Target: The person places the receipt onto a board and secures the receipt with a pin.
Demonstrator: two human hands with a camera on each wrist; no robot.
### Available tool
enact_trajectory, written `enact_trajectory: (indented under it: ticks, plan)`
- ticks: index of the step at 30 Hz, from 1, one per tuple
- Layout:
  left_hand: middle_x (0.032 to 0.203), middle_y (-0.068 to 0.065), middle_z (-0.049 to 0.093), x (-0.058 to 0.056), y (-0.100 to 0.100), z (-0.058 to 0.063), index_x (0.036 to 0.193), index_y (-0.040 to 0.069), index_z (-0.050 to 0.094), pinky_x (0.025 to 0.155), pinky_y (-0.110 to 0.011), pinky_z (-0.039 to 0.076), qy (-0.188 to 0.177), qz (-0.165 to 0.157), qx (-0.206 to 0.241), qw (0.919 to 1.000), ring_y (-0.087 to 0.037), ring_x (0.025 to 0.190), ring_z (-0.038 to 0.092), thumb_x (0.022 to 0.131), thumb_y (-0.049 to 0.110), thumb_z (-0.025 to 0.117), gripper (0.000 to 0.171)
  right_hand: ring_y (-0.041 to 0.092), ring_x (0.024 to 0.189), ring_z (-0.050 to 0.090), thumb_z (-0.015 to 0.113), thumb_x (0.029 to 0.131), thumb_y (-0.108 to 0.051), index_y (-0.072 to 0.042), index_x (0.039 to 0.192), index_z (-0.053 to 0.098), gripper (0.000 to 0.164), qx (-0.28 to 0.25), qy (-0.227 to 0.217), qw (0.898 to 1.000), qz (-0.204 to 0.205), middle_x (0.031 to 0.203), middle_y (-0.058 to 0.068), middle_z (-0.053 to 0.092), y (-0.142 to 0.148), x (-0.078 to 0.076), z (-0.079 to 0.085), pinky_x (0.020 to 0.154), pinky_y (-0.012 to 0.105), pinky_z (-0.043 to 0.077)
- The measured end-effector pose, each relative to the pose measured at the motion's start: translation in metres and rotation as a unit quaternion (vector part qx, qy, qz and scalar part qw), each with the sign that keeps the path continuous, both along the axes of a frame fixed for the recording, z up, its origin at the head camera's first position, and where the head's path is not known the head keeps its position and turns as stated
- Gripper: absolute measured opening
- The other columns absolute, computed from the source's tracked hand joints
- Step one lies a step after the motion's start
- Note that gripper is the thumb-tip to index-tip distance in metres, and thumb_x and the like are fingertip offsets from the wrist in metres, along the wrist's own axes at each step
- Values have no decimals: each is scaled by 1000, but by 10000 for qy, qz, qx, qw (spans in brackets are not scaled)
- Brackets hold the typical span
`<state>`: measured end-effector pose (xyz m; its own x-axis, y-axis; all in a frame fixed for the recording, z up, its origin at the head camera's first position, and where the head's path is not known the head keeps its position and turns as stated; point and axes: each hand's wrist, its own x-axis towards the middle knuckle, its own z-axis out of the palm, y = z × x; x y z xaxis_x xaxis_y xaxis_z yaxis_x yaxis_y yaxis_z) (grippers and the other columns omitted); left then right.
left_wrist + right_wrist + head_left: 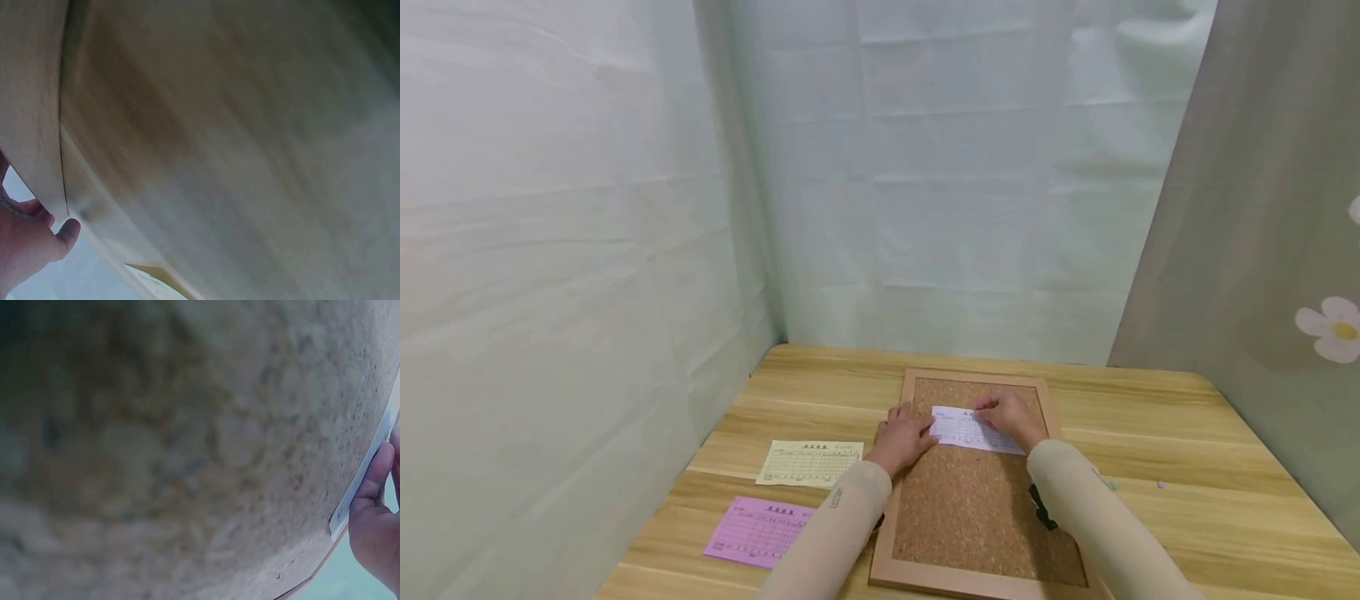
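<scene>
- Evidently, we see left hand (pixel 901 437) loosely spread, likely steadying corkboard (pixel 970 508).
- White printed form (pixel 953 427): on board, between hands.
- Right hand (pixel 1009 415): fingertips bunched over form; hold, we cannot tell.

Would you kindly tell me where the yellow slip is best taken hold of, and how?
I'd pinch the yellow slip by its left edge, coming low from the left. It lies flat on the table, so an edge is probably easiest to lift; that end is uncovered, while the left sleeve overlaps the near right corner in the head view.
</scene>
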<state>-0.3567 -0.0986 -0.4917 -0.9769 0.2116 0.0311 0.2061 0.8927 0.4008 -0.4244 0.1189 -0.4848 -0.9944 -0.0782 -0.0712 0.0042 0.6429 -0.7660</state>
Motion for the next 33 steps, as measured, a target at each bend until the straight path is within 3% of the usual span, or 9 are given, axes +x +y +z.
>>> enact_trajectory:
  ticks: [12,33]
  plan:
    - [156,-24,30,2,4,1,141,19,58,107,-60,29,28,-19,-141,9999,-42,142,26,100,39,59,46,16,69,53,77,85,-6,-6,91,76,5,115,-135,9998,-42,79,3,64,3,2,0,58,26,42]
    - [155,-25,30,3,-5,-1,140,16,59,108,-61,28,49,-13,-41,10000,-42,143,25,99,36,60,46,19,77,54,73,89,-6,-5,98,76,9,189,122,9995,234,91,5,66,-4,0,-5,63,28,45]
